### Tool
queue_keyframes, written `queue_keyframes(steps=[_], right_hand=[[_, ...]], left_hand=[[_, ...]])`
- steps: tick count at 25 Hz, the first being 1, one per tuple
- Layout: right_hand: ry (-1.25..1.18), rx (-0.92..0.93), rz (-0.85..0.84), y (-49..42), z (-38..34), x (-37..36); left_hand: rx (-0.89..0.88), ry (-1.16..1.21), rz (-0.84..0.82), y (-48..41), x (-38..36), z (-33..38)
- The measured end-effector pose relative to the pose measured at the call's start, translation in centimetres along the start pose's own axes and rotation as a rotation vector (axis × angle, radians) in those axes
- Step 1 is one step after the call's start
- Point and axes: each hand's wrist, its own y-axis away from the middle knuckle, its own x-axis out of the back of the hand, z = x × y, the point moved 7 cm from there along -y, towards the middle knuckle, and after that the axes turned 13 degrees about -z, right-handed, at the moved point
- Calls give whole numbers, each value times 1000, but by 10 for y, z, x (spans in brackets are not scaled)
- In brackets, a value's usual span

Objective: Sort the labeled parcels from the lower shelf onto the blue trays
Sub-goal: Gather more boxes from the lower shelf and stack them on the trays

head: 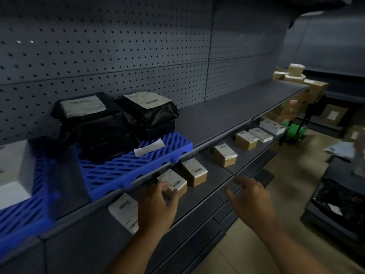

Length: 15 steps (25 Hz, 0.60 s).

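The frame is dim, with a cold bluish cast. The floor [256,244] at lower right is the brightest patch, while the pegboard [98,46] at upper left sinks into shadow. The left hand [156,206], the right hand [250,200] and the right edge are motion-blurred. The wide lens bows the shelf edges [223,135].

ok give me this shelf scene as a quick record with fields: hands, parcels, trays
left hand: fingers curled round the nearest small brown cardboard box
right hand: open, holds nothing, above the dark lower shelf
row of labelled boxes: on the lower shelf, running right from the held box
blue plastic lattice tray: on the shelf above
black plastic bag parcels: stacked on that tray, white labels up
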Motion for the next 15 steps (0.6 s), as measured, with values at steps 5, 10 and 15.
queue_keyframes(steps=[5, 10, 15], right_hand=[[-92, 28, -141, -79, 26, -25], [-179, 109, -339, -173, 66, -60], [-274, 80, -518, -241, 101, -121]], left_hand=[[176, -6, 17, -45, -26, -3], [380, 60, 170, -75, -55, -7], [526, 90, 276, -107, -83, -42]])
